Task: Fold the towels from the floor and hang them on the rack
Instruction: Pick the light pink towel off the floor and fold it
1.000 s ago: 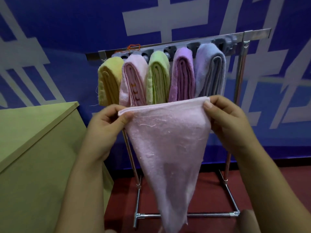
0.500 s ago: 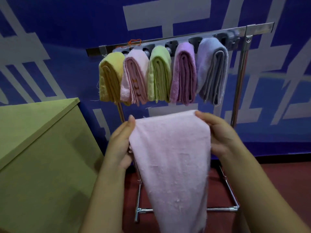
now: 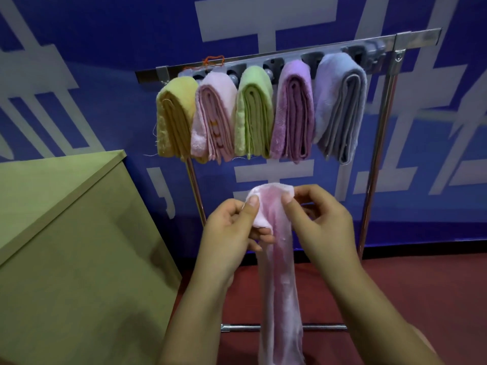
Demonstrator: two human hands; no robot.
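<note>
Folding step in hand: pink towel (image 3: pixel 276 259) at lower centre is pinched at its top fold by left hand (image 3: pixel 232 233) and right hand (image 3: pixel 319 227), thumbs pressed on cloth. Next, judged: another fold, then hanging on rack (image 3: pixel 287 52). Towel's lower end is cut off; free slot unclear.

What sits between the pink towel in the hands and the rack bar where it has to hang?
Nothing visible blocks the way. The pink towel, pinched by the left hand and right hand, hangs below the rack. Five folded towels, yellow to blue-grey, fill most of the bar.
</note>
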